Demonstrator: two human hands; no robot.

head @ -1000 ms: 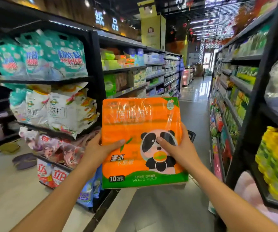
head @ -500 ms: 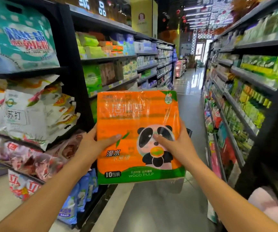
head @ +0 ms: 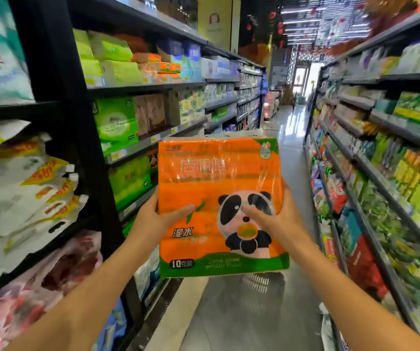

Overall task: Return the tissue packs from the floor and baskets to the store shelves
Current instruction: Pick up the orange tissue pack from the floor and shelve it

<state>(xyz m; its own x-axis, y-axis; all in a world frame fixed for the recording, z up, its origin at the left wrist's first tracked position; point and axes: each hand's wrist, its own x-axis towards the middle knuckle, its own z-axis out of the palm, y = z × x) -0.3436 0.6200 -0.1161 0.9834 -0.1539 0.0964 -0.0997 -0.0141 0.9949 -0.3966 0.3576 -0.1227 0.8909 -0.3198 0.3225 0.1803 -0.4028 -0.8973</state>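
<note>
Both my hands, left hand (head: 153, 221) and right hand (head: 277, 221), grip the upright tissue pack (head: 219, 178); tissue shelves (head: 153, 141) lie ahead-left, nearer my left

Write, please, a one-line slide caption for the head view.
Both hands, left hand and right hand, hold an orange plastic-wrapped panda tissue pack upright in a store aisle between stocked black shelves.

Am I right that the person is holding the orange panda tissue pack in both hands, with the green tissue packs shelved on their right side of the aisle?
Not quite. The head view shows both hands, left hand and right hand, holding the orange panda tissue pack, but the green tissue packs are shelved on the person's left side of the aisle, not the right.
</note>
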